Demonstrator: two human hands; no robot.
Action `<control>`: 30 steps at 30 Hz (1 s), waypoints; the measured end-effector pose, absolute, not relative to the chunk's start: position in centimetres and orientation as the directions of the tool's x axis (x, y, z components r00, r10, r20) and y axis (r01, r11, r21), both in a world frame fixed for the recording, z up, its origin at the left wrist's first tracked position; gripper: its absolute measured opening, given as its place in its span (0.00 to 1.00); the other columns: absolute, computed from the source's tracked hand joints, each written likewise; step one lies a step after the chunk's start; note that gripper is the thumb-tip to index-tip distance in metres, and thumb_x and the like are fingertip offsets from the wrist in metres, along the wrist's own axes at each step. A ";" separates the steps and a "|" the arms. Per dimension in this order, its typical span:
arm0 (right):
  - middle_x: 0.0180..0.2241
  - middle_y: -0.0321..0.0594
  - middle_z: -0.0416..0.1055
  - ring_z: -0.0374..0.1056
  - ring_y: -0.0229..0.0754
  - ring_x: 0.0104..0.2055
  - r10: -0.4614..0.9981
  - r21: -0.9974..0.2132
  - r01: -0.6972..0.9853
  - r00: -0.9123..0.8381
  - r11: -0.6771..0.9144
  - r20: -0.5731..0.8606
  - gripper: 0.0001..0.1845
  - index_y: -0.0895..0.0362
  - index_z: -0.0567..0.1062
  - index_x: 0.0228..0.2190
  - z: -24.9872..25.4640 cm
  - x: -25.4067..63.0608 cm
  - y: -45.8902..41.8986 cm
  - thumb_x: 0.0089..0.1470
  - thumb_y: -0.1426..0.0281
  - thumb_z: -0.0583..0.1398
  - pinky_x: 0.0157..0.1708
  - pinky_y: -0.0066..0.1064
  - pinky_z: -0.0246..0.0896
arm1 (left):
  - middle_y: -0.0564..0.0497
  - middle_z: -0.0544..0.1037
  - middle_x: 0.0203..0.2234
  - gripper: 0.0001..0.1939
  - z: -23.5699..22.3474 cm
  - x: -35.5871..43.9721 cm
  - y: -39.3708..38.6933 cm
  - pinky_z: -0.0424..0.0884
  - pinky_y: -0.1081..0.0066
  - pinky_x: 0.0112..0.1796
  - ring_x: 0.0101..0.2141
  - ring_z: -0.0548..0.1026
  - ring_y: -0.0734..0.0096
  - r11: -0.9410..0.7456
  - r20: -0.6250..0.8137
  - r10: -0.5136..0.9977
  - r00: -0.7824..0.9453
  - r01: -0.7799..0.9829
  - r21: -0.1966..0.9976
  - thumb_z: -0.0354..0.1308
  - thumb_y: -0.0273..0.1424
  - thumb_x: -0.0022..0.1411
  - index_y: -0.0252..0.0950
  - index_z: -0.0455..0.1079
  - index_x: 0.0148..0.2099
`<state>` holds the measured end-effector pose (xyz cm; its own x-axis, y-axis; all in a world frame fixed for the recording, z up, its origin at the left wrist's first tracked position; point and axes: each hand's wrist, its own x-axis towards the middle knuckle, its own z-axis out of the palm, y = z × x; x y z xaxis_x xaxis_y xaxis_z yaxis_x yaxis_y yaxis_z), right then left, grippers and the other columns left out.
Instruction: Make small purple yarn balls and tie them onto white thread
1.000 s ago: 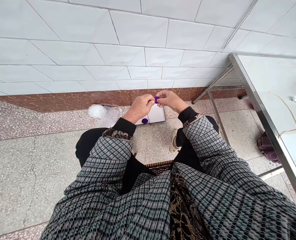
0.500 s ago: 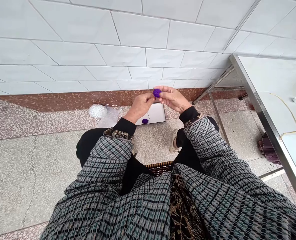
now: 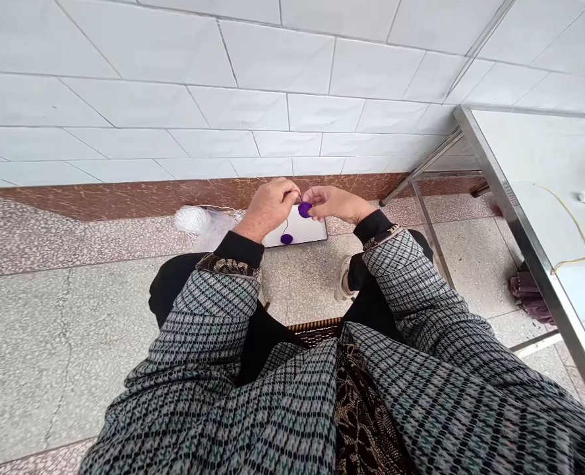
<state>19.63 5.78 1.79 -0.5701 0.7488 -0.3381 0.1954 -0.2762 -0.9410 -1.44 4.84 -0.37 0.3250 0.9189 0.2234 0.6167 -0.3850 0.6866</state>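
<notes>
Between the fingertips of my right hand [image 3: 332, 203] is a small ball of purple yarn [image 3: 305, 210]. My left hand [image 3: 271, 206] is closed in a pinch on a strand of the yarn, just left of the ball. A dark strand [image 3: 285, 226] hangs below my left hand to a second purple yarn ball [image 3: 286, 239], which lies in a shallow white tray [image 3: 312, 231] with a dark rim on the floor. Both hands are raised over this tray and hide part of its far side.
White yarn [image 3: 192, 219] in a clear plastic bag [image 3: 219, 227] lies on the floor at left. A tiled wall [image 3: 243, 105] stands ahead. To the right is a metal-framed table [image 3: 534, 145] with a yellow cord [image 3: 576, 227]; a dark purple bundle [image 3: 527, 293] sits beneath.
The ball in my right hand rose, turned, then came down again. My left hand has shifted a little up and left, drawing away from the ball with the strand.
</notes>
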 end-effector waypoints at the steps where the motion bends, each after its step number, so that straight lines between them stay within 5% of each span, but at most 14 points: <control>1: 0.28 0.32 0.74 0.67 0.32 0.28 0.752 -0.949 0.120 -0.585 -0.291 -0.304 0.15 0.57 0.74 0.35 2.0 19.7 5.8 0.51 0.86 0.68 0.27 0.22 0.66 | 0.45 0.82 0.36 0.09 -0.5 -1.4 4.9 0.73 0.62 0.48 0.41 0.79 0.60 -0.347 0.196 0.934 0.298 0.636 0.689 0.55 0.28 0.69 0.37 0.73 0.34; 4: 0.30 0.31 0.74 0.68 0.31 0.29 0.838 -0.948 -0.115 -0.507 -0.297 -0.201 0.16 0.56 0.72 0.37 2.2 19.9 6.0 0.53 0.80 0.71 0.31 0.23 0.69 | 0.46 0.82 0.35 0.10 -0.9 -0.8 4.9 0.73 0.62 0.47 0.40 0.78 0.59 -0.301 0.135 0.946 0.294 0.643 0.704 0.55 0.30 0.69 0.36 0.75 0.35; 7: 0.31 0.30 0.73 0.69 0.32 0.31 0.914 -0.945 -0.196 -0.364 -0.261 -0.177 0.17 0.55 0.70 0.38 1.9 19.8 6.4 0.55 0.77 0.72 0.34 0.24 0.70 | 0.48 0.81 0.32 0.10 -1.1 -0.1 4.5 0.72 0.64 0.45 0.38 0.78 0.61 -0.397 0.115 0.877 0.466 0.569 0.721 0.55 0.31 0.68 0.37 0.76 0.34; 13: 0.28 0.30 0.68 0.65 0.35 0.29 0.961 -0.965 0.173 -0.164 -0.195 -0.224 0.19 0.53 0.66 0.33 0.9 19.0 6.6 0.55 0.86 0.67 0.30 0.26 0.65 | 0.47 0.81 0.33 0.11 -0.8 0.1 3.9 0.73 0.64 0.45 0.38 0.78 0.62 -0.536 0.138 0.750 0.647 0.471 0.701 0.56 0.29 0.68 0.38 0.77 0.34; 19: 0.28 0.33 0.72 0.64 0.35 0.27 0.842 -0.888 0.423 -0.402 -0.177 -0.359 0.19 0.56 0.73 0.31 1.8 19.2 5.7 0.48 0.92 0.66 0.26 0.27 0.63 | 0.44 0.82 0.36 0.11 -0.5 -1.0 4.3 0.73 0.61 0.46 0.40 0.78 0.58 -0.478 0.212 0.860 0.464 0.590 0.651 0.55 0.29 0.69 0.38 0.78 0.36; 23: 0.30 0.33 0.74 0.66 0.33 0.28 0.732 -0.937 0.212 -0.585 -0.278 -0.349 0.16 0.57 0.76 0.35 2.7 19.7 5.4 0.51 0.88 0.66 0.28 0.24 0.66 | 0.44 0.82 0.35 0.11 -0.9 -1.4 4.8 0.73 0.62 0.45 0.38 0.77 0.58 -0.372 0.192 0.923 0.332 0.652 0.660 0.55 0.31 0.69 0.37 0.76 0.34; 27: 0.31 0.31 0.72 0.67 0.32 0.30 0.894 -0.943 -0.152 -0.391 -0.298 -0.219 0.15 0.55 0.71 0.39 2.4 19.8 6.2 0.56 0.79 0.71 0.32 0.23 0.69 | 0.46 0.82 0.33 0.11 -1.1 -0.7 4.5 0.72 0.64 0.43 0.37 0.78 0.60 -0.356 0.137 0.920 0.367 0.635 0.686 0.54 0.30 0.68 0.37 0.76 0.35; 30: 0.32 0.29 0.70 0.67 0.32 0.30 0.951 -0.951 -0.183 -0.232 -0.248 -0.204 0.17 0.54 0.70 0.41 1.8 19.6 6.7 0.58 0.77 0.71 0.32 0.22 0.69 | 0.48 0.82 0.32 0.10 -0.9 0.2 3.8 0.72 0.65 0.44 0.37 0.79 0.62 -0.464 0.109 0.819 0.564 0.537 0.704 0.55 0.30 0.67 0.38 0.77 0.34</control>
<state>19.60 6.68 1.79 -0.2321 0.9511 -0.2036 -0.1831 -0.2483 -0.9512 0.19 3.80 -0.92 0.5637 0.8188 0.1093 0.5372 -0.4639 0.7044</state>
